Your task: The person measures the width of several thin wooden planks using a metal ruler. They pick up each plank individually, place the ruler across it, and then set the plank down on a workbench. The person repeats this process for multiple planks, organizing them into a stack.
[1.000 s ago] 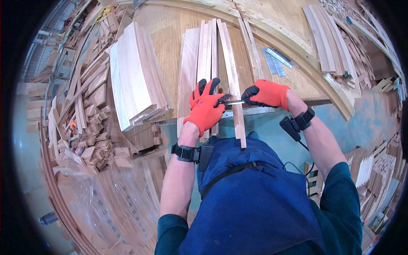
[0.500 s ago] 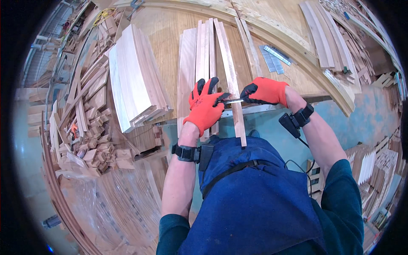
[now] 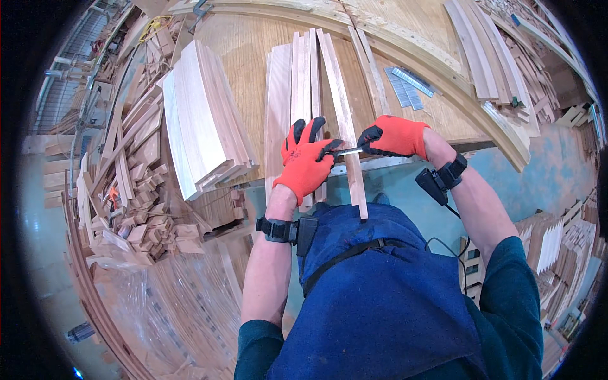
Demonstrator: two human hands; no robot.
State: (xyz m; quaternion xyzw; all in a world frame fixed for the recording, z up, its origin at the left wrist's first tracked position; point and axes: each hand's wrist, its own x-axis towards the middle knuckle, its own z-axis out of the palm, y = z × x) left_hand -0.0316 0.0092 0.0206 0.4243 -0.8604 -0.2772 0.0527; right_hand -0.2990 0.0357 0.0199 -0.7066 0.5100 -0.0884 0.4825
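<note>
Both of my hands wear orange gloves with black fingertips. A short, thin, silver-and-dark strip [image 3: 349,152] lies crosswise over a narrow wooden slat [image 3: 344,120]; its exact kind is unclear. My left hand [image 3: 306,155] pinches the strip's left end between thumb and forefinger, while its other fingers spread over the neighbouring boards. On the other side, my right hand [image 3: 396,136] is closed at the strip's right end, its fingertips partly hidden. The slat's near end sticks out past the bench edge toward my blue apron [image 3: 380,285]. More long wooden strips [image 3: 304,76] lie left of the slat.
On the wooden bench [image 3: 244,50] a stack of curved boards [image 3: 199,120] stands at left. Rows of metal staples [image 3: 407,88] lie at right, near a long curved wooden frame piece [image 3: 456,95]. Offcuts [image 3: 149,221] are heaped at far left. A clamp [image 3: 200,14] sits at the back.
Both hands keep their grip on the small strip with almost no movement. The view has shifted slightly.
</note>
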